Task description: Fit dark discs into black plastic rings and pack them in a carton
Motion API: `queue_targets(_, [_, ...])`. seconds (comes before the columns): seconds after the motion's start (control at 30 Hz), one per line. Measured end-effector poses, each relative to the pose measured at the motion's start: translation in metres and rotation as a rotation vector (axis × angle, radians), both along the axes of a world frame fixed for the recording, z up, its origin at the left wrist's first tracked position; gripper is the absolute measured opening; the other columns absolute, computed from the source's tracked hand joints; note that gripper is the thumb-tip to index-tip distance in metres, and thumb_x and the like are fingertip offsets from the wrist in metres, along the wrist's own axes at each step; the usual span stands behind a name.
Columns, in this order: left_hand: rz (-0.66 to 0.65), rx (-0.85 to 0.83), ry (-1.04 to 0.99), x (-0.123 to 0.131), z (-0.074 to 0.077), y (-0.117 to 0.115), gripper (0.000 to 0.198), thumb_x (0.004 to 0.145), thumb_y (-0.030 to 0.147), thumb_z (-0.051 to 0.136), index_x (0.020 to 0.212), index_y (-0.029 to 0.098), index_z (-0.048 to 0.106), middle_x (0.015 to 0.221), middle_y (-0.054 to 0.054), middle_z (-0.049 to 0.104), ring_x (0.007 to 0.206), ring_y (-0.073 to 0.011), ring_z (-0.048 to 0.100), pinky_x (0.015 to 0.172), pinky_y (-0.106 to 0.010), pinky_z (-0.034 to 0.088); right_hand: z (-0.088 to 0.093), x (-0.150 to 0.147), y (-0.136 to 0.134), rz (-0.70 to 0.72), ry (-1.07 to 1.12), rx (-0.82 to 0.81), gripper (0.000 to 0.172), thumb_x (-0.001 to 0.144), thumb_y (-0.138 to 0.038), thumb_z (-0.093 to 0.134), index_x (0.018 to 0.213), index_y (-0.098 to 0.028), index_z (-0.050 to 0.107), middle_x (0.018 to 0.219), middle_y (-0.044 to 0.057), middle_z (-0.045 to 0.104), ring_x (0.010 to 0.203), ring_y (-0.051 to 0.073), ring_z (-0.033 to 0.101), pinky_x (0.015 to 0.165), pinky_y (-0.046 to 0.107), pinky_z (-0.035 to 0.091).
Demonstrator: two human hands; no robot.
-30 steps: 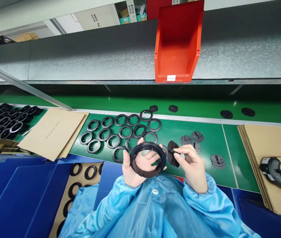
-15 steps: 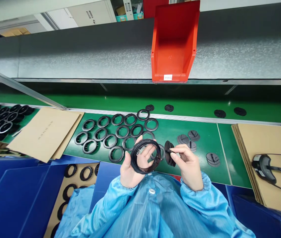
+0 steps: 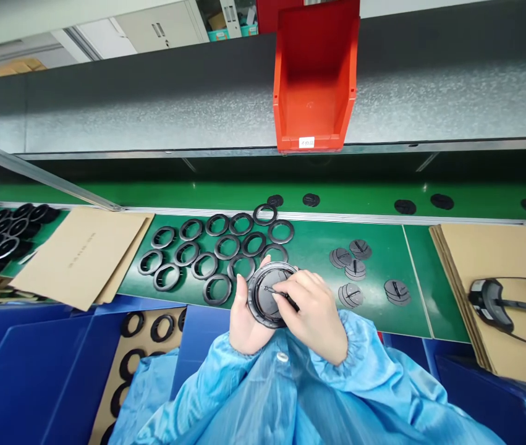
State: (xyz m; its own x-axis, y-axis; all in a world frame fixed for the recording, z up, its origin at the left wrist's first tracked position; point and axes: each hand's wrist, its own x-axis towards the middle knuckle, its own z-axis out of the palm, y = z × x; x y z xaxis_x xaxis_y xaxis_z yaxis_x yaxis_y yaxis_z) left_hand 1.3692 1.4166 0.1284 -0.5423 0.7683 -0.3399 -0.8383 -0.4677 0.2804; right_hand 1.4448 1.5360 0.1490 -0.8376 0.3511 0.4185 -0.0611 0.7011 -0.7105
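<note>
rings (image 3: pixel 227 257) L, discs (image 3: pixel 397 292) R on tbl (image 3: pixel 318 238)

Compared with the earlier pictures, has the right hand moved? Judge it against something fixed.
Yes. The right hand has moved left: it was partly right of the red bin, and now lies below it in view, at the ring.
</note>
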Motion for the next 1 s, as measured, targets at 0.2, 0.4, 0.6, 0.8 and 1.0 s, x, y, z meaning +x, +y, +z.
queue_targets(0.2, [0.005,0.007,0.021,0.000,-0.005,-0.003,0.058,0.101,0.057,0.030,0.152,0.030,0.039,0.139,-0.009,0.059,0.135,-0.0266,0.049,0.119,-0.048,0.028,-0.006,-0.004,-0.006,-0.015,-0.042,0.029,0.011,0.096,-0.021,0.055,0.090,-0.018,0.064,0.085,0.004,0.059,0.084,0.021,0.055,0.082,0.036,0.043])
queue_targets(0.4, [0.016,-0.005,0.005,0.000,-0.005,-0.002,0.058,0.100,0.058,0.032,0.151,0.031,0.040,0.141,-0.008,0.058,0.137,-0.0271,0.047,0.119,-0.048,0.027,-0.008,-0.006,-0.007,-0.009,-0.066,0.019,0.010,0.095,-0.021,0.056,0.089,-0.019,0.064,0.085,0.004,0.059,0.086,0.022,0.057,0.084,0.036,0.044])
queue_targets(0.6, [0.019,-0.025,-0.006,-0.002,-0.004,-0.003,0.057,0.100,0.057,0.033,0.152,0.032,0.038,0.138,-0.008,0.061,0.136,-0.0266,0.048,0.120,-0.049,0.026,-0.011,-0.006,-0.005,0.010,-0.055,-0.036,0.007,0.094,-0.019,0.058,0.090,-0.019,0.064,0.087,0.003,0.060,0.086,0.021,0.057,0.078,0.035,0.043])
queue_targets(0.8, [0.023,-0.019,0.001,-0.002,-0.005,-0.002,0.063,0.099,0.059,0.033,0.156,0.032,0.025,0.140,-0.009,0.059,0.136,-0.0269,0.047,0.120,-0.048,0.024,-0.014,-0.005,-0.003,0.038,-0.049,-0.107,0.007,0.094,-0.020,0.059,0.093,-0.019,0.066,0.088,0.003,0.061,0.087,0.021,0.057,0.080,0.035,0.043])
queue_targets(1.0, [0.025,-0.028,0.019,-0.002,-0.004,-0.002,0.068,0.099,0.058,0.033,0.158,0.031,0.014,0.140,-0.011,0.058,0.135,-0.0282,0.049,0.119,-0.048,0.025,-0.014,-0.006,0.000,0.068,-0.062,-0.169,0.007,0.093,-0.020,0.060,0.093,-0.019,0.067,0.086,0.003,0.062,0.087,0.020,0.057,0.079,0.035,0.043])
